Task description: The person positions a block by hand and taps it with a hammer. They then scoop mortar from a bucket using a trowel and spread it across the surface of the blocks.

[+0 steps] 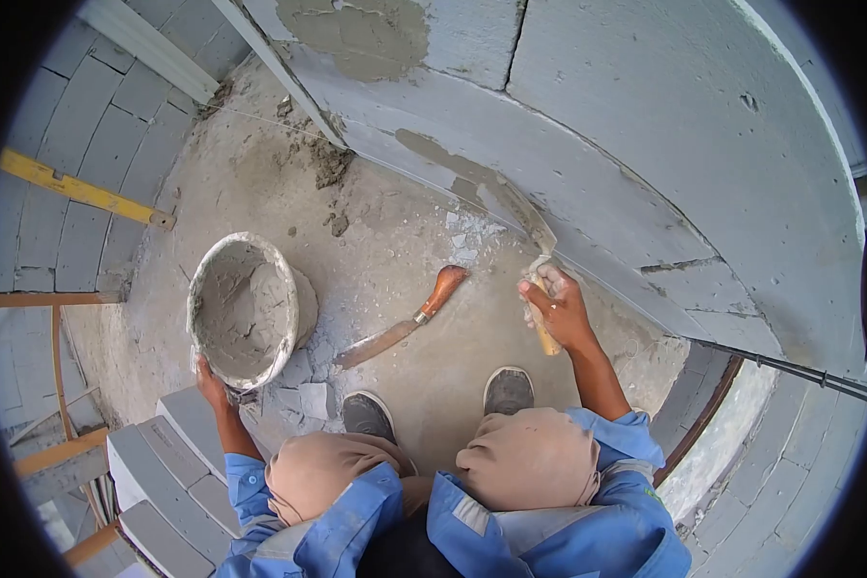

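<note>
My right hand (561, 310) is wrapped round the pale wooden handle of a trowel (532, 222). Its blade points up toward the grey block wall (636, 125), right at a smear of wet mortar low on that wall. Down on the left, my left hand (212, 383) grips the side of a mortar-crusted bucket (297, 332), the fingers partly hidden by it. The bucket is tipped toward me, with grey mortar (246, 313) inside. Between bucket and trowel, a knife-like tool (443, 289) with a brown wooden handle lies on the concrete floor.
Mortar clumps (328, 164) and white block chips (467, 236) litter the floor along the wall. Grey blocks (169, 472) are stacked at lower left. A yellow spirit level (87, 190) leans at the left wall. Black cables (790, 374) run along the right.
</note>
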{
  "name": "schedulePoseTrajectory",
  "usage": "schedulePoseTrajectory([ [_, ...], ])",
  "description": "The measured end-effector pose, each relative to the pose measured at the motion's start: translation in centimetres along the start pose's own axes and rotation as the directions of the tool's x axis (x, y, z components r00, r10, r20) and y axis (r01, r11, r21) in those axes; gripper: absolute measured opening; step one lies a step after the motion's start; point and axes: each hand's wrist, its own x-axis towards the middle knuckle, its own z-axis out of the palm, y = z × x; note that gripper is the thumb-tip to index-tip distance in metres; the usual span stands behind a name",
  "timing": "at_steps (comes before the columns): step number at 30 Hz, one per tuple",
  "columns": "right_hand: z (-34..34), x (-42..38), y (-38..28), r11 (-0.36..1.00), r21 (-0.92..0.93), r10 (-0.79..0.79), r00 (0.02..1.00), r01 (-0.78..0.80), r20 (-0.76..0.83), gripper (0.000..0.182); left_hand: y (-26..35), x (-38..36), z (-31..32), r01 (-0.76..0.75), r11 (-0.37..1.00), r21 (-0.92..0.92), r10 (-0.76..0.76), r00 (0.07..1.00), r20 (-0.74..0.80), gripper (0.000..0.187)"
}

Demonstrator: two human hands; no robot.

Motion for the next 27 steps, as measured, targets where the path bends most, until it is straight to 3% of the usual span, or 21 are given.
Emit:
schedulePoseTrajectory([
  [6,-9.5,-6.0,-0.1,0.999,-0.044,0.010,0.999,-0.013,-0.047,0.028,-0.7,0.8,-0.4,-0.002,1.000,-0.002,0.002,1.000,0.014,0.056],
  [11,-10.2,-10.3,1.7,0.985,-0.174,-0.037,0.984,0.006,-0.173,0.027,-0.7,0.3,0.1,-0.042,0.999,0.016,0.043,0.998,-0.047,0.056],
  [13,-7.9,-9.8,3.5,0.937,-0.322,-0.217,0.949,0.137,-0.228,0.027,-1.7,1.2,-0.4,-0.120,0.988,0.095,0.126,0.990,-0.057,0.056],
  [15,-6.0,-6.9,4.6,0.714,-0.637,-0.415,0.908,0.290,-0.052,0.026,-2.1,1.6,-0.7,-0.093,0.993,0.074,0.097,0.994,-0.056,0.056],
  [19,0.3,1.5,4.2,0.657,-0.627,-0.459,0.882,0.419,0.108,0.027,-2.1,1.5,-0.7,-0.082,0.996,0.042,0.083,0.996,-0.029,0.056],
  [21,2.6,6.4,4.4,0.562,-0.686,-0.479,0.858,0.461,0.184,0.030,-3.2,2.4,-1.6,-0.105,0.991,0.082,0.108,0.994,-0.028,0.056],
  [27,5.9,12.1,1.4,0.486,-0.765,-0.429,0.878,0.423,0.212,0.034,-3.2,2.5,-1.5,-0.101,0.989,0.110,0.106,0.994,-0.039,0.056],
])
